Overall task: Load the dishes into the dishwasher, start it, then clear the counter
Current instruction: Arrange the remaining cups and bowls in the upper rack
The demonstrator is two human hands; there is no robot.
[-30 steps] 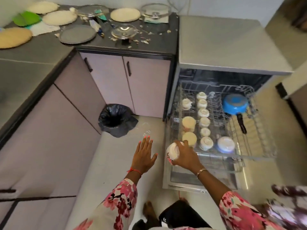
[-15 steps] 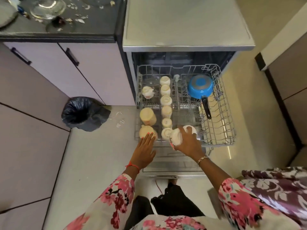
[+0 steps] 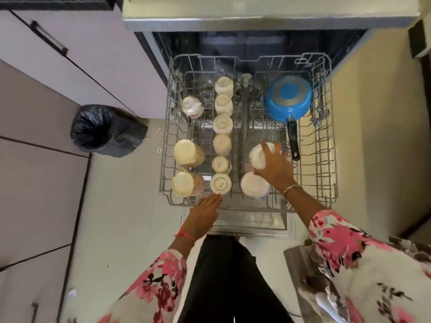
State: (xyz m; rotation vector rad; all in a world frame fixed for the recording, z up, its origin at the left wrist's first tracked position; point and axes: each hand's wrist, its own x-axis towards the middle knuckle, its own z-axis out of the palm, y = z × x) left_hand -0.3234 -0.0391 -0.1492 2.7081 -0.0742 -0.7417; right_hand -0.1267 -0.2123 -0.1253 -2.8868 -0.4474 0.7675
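The dishwasher stands open with its wire rack (image 3: 325, 159) pulled out. My right hand (image 3: 276, 165) grips an upturned white bowl (image 3: 257, 157) in the rack's right half, just behind another upturned white bowl (image 3: 253, 186). A column of several upturned cream cups (image 3: 222, 124) runs down the middle. Two larger cream mugs (image 3: 187, 151) lie at the left, and a small white cup (image 3: 192, 107) sits farther back. A blue saucepan (image 3: 288, 97) rests upside down at the back right, with its black handle towards me. With fingers straight, my left hand (image 3: 205, 212) hovers at the rack's front edge.
A bin lined with a black bag (image 3: 102, 131) stands on the floor to the left of the dishwasher. Pale cabinet doors (image 3: 81, 57) run along the left. The dishwasher door (image 3: 247, 223) lies open below the rack, in front of my legs.
My right hand carried the white bowl forward from the rack's front edge into the rack's right half. My left hand followed towards the front rim. The view tilted down onto the rack.
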